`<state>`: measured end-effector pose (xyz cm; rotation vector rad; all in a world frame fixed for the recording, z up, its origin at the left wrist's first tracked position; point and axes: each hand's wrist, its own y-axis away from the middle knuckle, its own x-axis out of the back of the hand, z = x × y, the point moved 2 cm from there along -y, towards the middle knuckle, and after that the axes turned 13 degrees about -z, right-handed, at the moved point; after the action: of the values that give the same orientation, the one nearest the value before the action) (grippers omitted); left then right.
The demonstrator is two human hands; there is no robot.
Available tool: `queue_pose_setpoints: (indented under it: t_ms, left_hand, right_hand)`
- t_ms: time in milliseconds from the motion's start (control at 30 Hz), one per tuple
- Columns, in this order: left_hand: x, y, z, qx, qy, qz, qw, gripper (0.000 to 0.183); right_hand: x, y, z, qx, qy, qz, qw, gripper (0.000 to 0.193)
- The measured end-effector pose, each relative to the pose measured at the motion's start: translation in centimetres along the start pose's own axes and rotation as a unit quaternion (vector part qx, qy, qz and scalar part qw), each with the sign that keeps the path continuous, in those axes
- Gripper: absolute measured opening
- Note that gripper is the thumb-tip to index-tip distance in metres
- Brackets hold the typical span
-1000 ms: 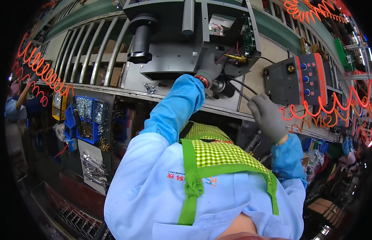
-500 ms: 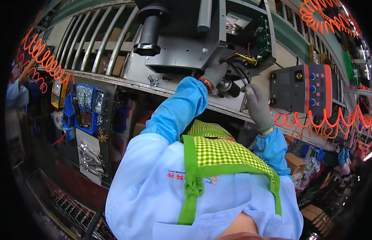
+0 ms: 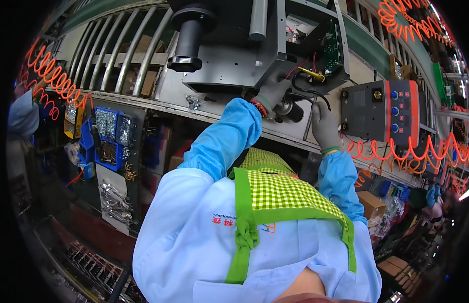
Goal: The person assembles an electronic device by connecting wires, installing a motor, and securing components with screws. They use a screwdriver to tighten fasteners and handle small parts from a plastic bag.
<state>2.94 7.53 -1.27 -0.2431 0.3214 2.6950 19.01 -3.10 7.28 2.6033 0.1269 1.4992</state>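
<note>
Right now the grey-gloved left hand [image 3: 273, 94] is gripping a black cylindrical part [image 3: 291, 109] while the grey-gloved right hand [image 3: 325, 125], fingers loosely curled and seemingly empty, is risking snagging the black cable [image 3: 309, 91].

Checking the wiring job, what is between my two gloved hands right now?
In the head view, a dark cylindrical part and a looping black cable lie between the left hand and the right hand, under the grey machine housing.

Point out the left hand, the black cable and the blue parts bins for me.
left hand [image 3: 273, 94], head view, back of the grey glove.
black cable [image 3: 308, 91], head view, middle of its curve.
blue parts bins [image 3: 106, 132], head view, front of the bins.
</note>
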Motion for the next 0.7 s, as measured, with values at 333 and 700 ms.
queue_pose_setpoints:
  t_ms: [333,700]
  left_hand:
    - [-0.4,0.6,0.0,0.008,-0.015,-0.041,0.999,0.034]
    - [1.1,6.0,-6.5,0.012,-0.012,-0.089,0.996,0.035]
  right_hand:
    - [-1.9,-1.6,-1.2,-0.038,0.078,-0.034,0.996,0.025]
    - [-6.4,-10.9,1.4,-0.033,-0.348,-0.092,0.932,0.026]
